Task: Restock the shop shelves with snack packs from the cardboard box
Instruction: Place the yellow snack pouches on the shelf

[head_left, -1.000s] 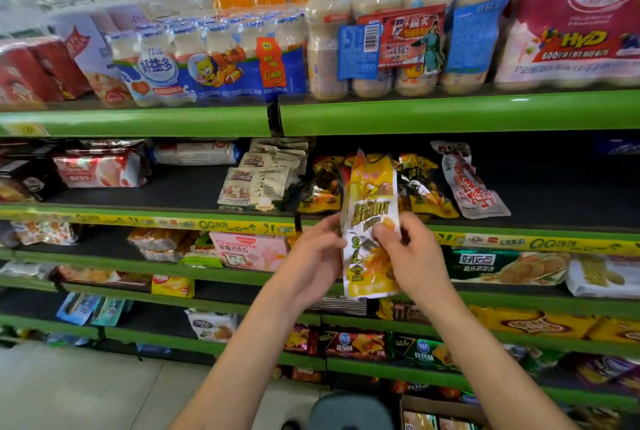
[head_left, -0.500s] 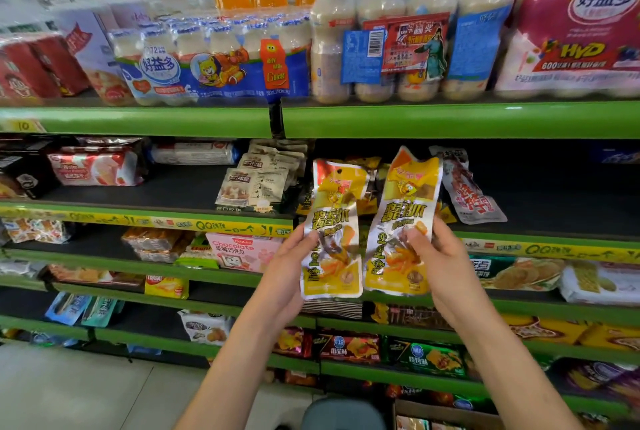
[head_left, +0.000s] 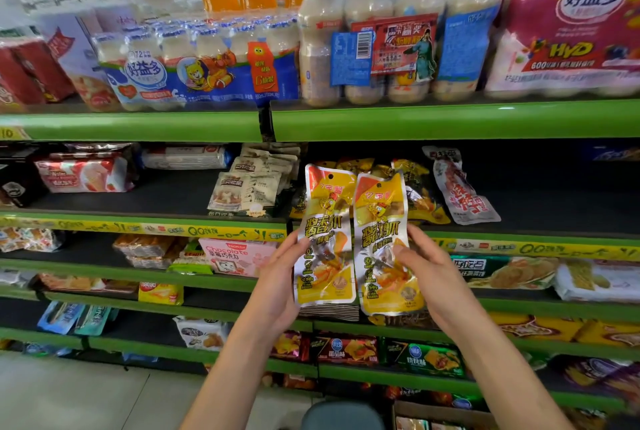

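Note:
I hold two yellow chicken-feet snack packs upright, side by side, in front of the second green shelf (head_left: 145, 227). My left hand (head_left: 282, 282) grips the left snack pack (head_left: 327, 239) by its left edge. My right hand (head_left: 427, 272) grips the right snack pack (head_left: 382, 246) by its right edge. Behind them several matching yellow packs (head_left: 420, 197) lie on that shelf. The cardboard box (head_left: 440, 415) shows at the bottom edge, with packs inside.
A red-and-white snack pack (head_left: 460, 188) lies right of the yellow pile, beige packs (head_left: 249, 187) to its left. Drink bottle multipacks (head_left: 398, 48) fill the top shelf. Lower shelves hold biscuits and chips. A grey round stool (head_left: 343, 415) stands below my arms.
One second ago both hands held the packs stacked as one. They have been parted into one pack per hand, and now stand upright close together, raised slightly toward the shelf.

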`<control>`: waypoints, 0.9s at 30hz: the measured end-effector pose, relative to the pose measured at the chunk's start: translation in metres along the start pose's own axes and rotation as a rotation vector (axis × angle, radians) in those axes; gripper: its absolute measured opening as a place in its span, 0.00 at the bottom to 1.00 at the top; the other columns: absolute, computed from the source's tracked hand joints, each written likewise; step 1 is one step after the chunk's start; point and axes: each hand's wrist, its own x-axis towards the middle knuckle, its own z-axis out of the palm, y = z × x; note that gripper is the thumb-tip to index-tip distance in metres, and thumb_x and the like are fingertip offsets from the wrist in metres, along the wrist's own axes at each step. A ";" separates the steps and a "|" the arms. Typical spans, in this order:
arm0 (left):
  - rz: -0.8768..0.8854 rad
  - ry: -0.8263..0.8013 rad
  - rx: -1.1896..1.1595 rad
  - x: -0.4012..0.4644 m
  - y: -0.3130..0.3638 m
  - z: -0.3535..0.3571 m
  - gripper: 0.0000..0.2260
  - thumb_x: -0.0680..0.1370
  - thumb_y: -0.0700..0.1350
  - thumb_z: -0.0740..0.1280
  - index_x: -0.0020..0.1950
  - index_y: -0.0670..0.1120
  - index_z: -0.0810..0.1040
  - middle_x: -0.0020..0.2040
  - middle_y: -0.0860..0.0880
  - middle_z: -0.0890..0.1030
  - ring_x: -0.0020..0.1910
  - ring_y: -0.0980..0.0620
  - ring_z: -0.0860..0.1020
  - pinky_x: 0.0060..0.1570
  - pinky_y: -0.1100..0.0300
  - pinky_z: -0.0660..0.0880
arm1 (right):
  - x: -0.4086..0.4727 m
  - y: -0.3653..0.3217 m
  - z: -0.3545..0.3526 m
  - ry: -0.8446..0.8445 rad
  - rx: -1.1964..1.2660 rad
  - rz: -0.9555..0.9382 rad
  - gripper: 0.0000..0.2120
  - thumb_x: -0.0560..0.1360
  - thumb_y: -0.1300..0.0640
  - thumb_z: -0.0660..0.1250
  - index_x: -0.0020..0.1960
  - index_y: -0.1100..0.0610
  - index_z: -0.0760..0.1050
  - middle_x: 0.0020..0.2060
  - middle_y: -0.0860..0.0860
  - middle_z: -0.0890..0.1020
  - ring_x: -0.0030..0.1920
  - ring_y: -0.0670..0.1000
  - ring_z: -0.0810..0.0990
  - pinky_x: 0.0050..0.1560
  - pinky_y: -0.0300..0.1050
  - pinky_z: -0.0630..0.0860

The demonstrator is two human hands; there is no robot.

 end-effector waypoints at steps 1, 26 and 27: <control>0.002 0.008 0.001 0.001 -0.002 -0.001 0.09 0.72 0.52 0.71 0.49 0.62 0.87 0.56 0.53 0.86 0.56 0.46 0.85 0.46 0.46 0.83 | 0.000 0.000 0.001 0.002 0.002 0.001 0.28 0.81 0.58 0.65 0.47 0.19 0.76 0.51 0.28 0.82 0.50 0.29 0.80 0.39 0.21 0.73; -0.049 0.052 0.068 0.010 -0.011 -0.006 0.33 0.70 0.63 0.74 0.73 0.56 0.74 0.71 0.48 0.78 0.69 0.41 0.76 0.65 0.33 0.73 | 0.003 -0.001 -0.003 -0.002 -0.039 -0.004 0.26 0.81 0.58 0.66 0.49 0.22 0.78 0.52 0.33 0.84 0.52 0.33 0.81 0.47 0.33 0.74; -0.053 0.041 0.057 0.010 -0.011 -0.006 0.32 0.70 0.62 0.74 0.73 0.56 0.74 0.70 0.47 0.78 0.68 0.41 0.77 0.64 0.33 0.74 | 0.003 -0.001 -0.003 -0.005 -0.041 -0.003 0.25 0.81 0.58 0.66 0.50 0.23 0.78 0.53 0.35 0.84 0.53 0.34 0.81 0.49 0.34 0.73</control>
